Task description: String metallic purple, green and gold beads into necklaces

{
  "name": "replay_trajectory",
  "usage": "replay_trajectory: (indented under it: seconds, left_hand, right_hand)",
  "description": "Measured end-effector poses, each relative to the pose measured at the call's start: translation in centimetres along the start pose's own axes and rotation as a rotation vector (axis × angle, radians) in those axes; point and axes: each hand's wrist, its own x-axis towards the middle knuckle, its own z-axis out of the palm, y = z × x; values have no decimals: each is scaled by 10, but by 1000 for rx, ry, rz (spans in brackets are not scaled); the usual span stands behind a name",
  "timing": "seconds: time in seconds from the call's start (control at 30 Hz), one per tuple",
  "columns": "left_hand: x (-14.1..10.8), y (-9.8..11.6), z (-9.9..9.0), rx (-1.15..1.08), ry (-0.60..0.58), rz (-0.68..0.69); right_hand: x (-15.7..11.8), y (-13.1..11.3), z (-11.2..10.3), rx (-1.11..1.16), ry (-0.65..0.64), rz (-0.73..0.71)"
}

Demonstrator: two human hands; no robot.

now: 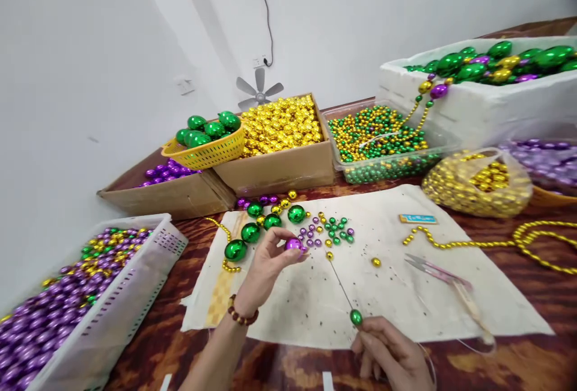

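My left hand (267, 264), with a brown beaded bracelet at the wrist, pinches a shiny purple bead (294, 245) between thumb and fingers above the white cloth (288, 295). Lower right, my right hand (390, 352) is closed on the lower end of a long thin needle (341, 284). A green bead (356, 317) sits on the needle just ahead of the fingertips. At the needle's far tip is a small gold bead (329, 255); whether it is threaded I cannot tell. Pale thread (430, 364) shows beside the right hand. Several large green beads (250, 233) lie left of the purple bead.
Small green beads (336, 228) and purple beads lie mid-cloth. Scissors (435, 269), a thread spool (473, 310) and a gold bead string (478, 245) are at right. Behind stand a gold-bead carton (274, 173), a clear bin (387, 168) and a foam box (451, 102); a white basket (135, 277) stands left.
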Motion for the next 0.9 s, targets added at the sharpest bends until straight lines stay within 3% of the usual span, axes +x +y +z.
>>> replay_trajectory:
  seconds: [0.17,0.3,0.53,0.9]
  left_hand:
    - [-14,-13,43,366,32,280]
    - [-17,-19,57,378,96,331]
    - [-16,-23,64,461,121,455]
    - [-17,-24,59,358,214,427]
  right_hand:
    - [-7,-4,-9,16,-10,-39]
    - [-13,-5,-11,26,11,-76]
    - [-14,-1,-9,45,29,-63]
    - [-15,5,-10,-34,0,-60]
